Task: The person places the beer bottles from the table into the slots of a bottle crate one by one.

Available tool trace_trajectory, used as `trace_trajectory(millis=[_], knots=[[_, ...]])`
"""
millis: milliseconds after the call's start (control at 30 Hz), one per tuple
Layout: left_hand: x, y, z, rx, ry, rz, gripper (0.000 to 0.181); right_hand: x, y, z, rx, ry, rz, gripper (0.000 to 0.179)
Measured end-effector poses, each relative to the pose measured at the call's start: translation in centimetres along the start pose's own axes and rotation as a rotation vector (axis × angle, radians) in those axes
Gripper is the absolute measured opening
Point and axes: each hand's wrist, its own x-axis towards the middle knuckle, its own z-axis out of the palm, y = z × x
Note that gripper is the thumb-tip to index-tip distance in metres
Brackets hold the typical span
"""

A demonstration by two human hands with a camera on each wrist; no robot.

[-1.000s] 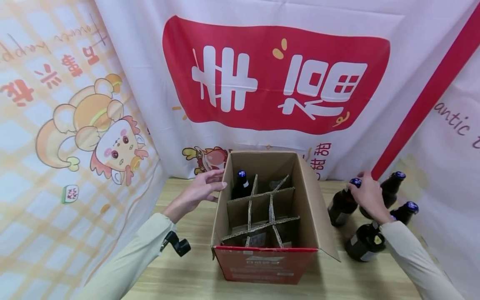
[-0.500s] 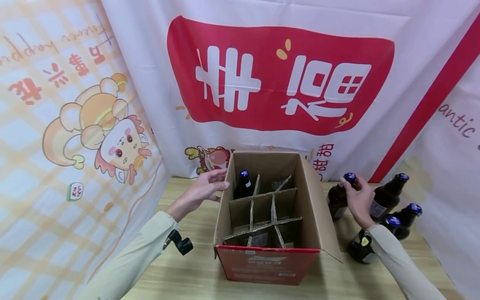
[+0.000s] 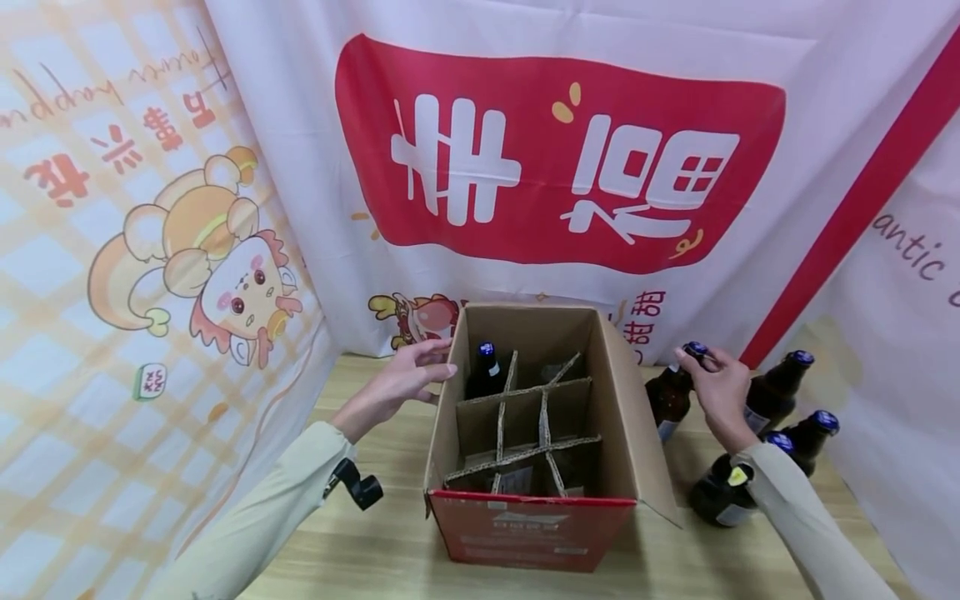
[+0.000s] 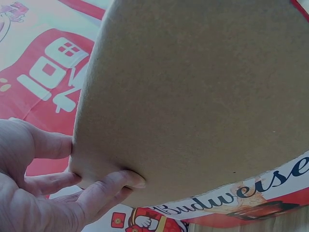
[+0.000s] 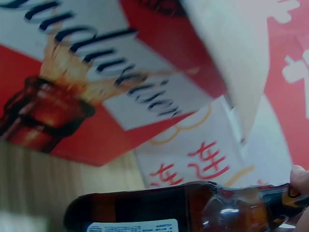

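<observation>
A cardboard bottle box (image 3: pixel 532 529) stands with its top open, its inside split by cardboard dividers. One dark beer bottle (image 3: pixel 483 382) with a blue cap sits in the far-left compartment. My left hand (image 3: pixel 401 383) grips the box's left edge; in the left wrist view its fingers (image 4: pixel 113 186) press on the brown cardboard. To the right of the box, my right hand (image 3: pixel 723 396) pinches another brown beer bottle (image 3: pixel 667 402) near its blue cap. This bottle leans slightly. The right wrist view shows its body (image 5: pixel 140 208) beside the printed box side.
Several more capped bottles stand on the wooden table (image 3: pixel 352 542) at the right: one behind my right hand (image 3: pixel 780 385), others near the right forearm (image 3: pixel 813 433). A side flap (image 3: pixel 637 408) of the box slants outward toward them. A printed cloth (image 3: pixel 300 167) hangs behind.
My right hand has drawn its bottle left, away from the other bottles and closer to the box. The left hand keeps its place on the box edge.
</observation>
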Motion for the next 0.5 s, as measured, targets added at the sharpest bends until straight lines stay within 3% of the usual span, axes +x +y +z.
trace_trajectory(millis=[367, 500], knots=[[0.0, -0.3, -0.2, 0.004, 0.002, 0.011, 0.064, -0.5, -5.9, -2.5, 0.057, -0.110, 0.037, 0.053], [0.0, -0.3, -0.2, 0.004, 0.000, 0.010, 0.064, -0.5, -7.3, -3.5, 0.005, -0.169, 0.018, 0.072]])
